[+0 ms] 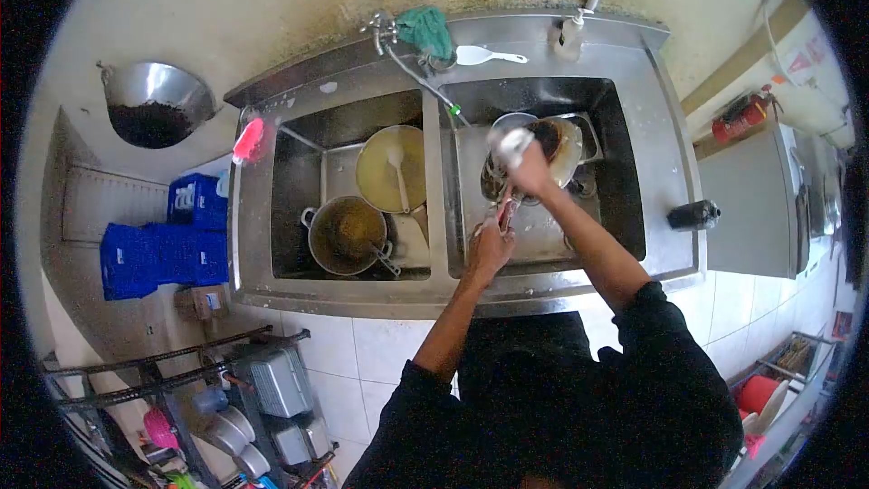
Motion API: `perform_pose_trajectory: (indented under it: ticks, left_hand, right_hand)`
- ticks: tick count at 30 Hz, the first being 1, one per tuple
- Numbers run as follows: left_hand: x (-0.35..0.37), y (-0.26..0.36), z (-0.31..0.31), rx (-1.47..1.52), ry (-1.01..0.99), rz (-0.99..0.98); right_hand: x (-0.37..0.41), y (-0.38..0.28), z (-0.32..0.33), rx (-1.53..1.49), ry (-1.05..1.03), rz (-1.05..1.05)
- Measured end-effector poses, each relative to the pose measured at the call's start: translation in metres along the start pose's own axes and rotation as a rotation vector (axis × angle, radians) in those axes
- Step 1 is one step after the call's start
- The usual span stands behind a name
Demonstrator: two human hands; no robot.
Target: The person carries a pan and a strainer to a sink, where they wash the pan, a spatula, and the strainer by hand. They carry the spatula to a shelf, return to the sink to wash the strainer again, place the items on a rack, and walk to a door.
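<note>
Over the right basin (453, 235) of a steel double sink, my left hand (491, 246) is wrapped round the soapy, reddish handle (506, 208) of a utensil whose far end is hidden. Just above it, my right hand (532, 174) grips a whitish, foamy scrubbing pad (512, 145), blurred by motion. Beneath the right hand lie a pan with a dark burnt inside (548, 136) and other metal vessels, partly covered. In the left basin stand a pot of yellowish liquid with a pale spoon (398, 172) in it and a two-handled pot (347, 234) with brownish residue.
A tap (384, 32) with a thin hose, a green cloth (425, 30), a white serving spoon (489, 56) and a soap dispenser (570, 36) line the back ledge. A pink brush (249, 140) lies left, a black bottle (694, 215) right. Blue crates (163, 258) stand beyond.
</note>
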State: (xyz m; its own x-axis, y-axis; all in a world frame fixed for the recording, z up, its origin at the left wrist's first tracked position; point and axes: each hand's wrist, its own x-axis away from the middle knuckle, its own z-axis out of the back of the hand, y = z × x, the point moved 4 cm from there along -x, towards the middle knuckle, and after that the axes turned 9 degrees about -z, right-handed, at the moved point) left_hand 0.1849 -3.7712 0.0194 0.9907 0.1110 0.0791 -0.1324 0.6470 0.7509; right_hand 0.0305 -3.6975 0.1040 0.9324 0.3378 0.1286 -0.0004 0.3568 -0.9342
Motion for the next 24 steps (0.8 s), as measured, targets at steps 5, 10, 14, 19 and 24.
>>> perform_pose_trajectory:
  ticks: [5, 10, 14, 19, 24]
  left_hand:
    - [-0.002, 0.013, 0.016, 0.125, -0.018, 0.027]
    - [-0.003, 0.016, 0.012, -0.051, -0.149, 0.129]
    - [0.005, 0.004, 0.012, 0.069, -0.016, 0.129]
    - [-0.003, 0.010, 0.016, -0.023, 0.006, 0.189]
    - [0.004, -0.013, -0.025, -0.147, 0.140, -0.211]
  right_hand:
    - [0.037, 0.018, -0.017, 1.178, -0.303, 0.520]
    - [-0.002, 0.010, 0.000, 0.800, -0.373, 0.353]
    - [-0.033, 0.011, 0.054, 0.364, 0.054, 0.168]
    - [0.015, 0.036, 0.015, -0.025, -0.025, -0.035]
    - [0.064, 0.018, -0.050, 0.629, 0.106, 0.046]
